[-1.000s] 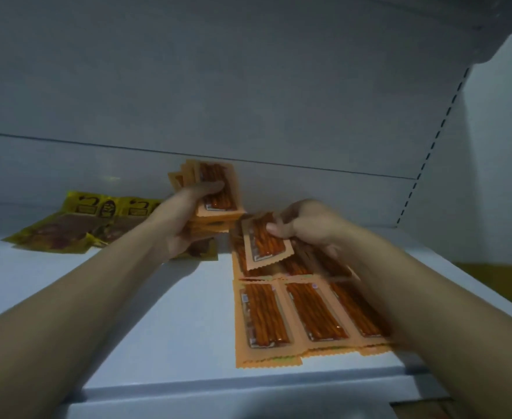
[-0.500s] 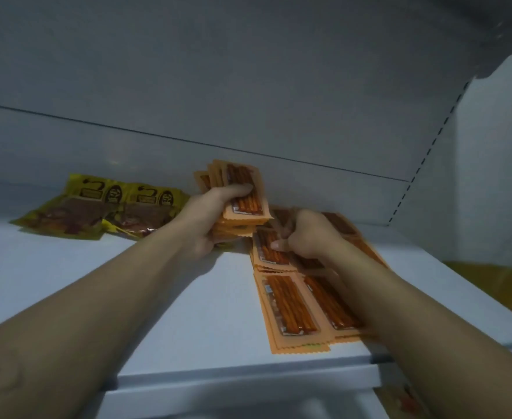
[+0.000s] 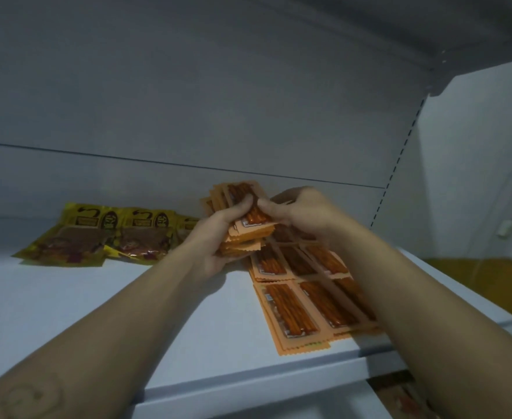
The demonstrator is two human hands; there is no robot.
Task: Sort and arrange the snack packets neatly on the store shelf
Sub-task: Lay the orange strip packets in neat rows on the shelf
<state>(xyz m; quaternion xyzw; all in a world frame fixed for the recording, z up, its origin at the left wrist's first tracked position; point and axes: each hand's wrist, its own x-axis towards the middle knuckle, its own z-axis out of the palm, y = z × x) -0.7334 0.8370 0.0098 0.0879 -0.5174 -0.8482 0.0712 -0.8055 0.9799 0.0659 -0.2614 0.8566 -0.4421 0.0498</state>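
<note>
My left hand [image 3: 218, 237] grips a stack of orange snack packets [image 3: 245, 228] from below, thumb across the top packet. My right hand [image 3: 300, 213] pinches the same stack's top packet from the right side. Both hands hold the stack just above the white shelf [image 3: 127, 303]. More orange packets [image 3: 303, 300] lie flat in overlapping rows on the shelf under and in front of my right forearm, reaching the front edge. Their back rows are partly hidden by my hands.
Yellow snack packets [image 3: 103, 234] lie in a row at the back left of the shelf. The grey back wall [image 3: 248, 101] rises behind. A slotted upright [image 3: 396, 158] marks the shelf's right end, with a lower shelf visible below right.
My right hand lifted the single orange packet off the shelf rows and brought it left onto the stack in my left hand. Both hands now meet on the stack.
</note>
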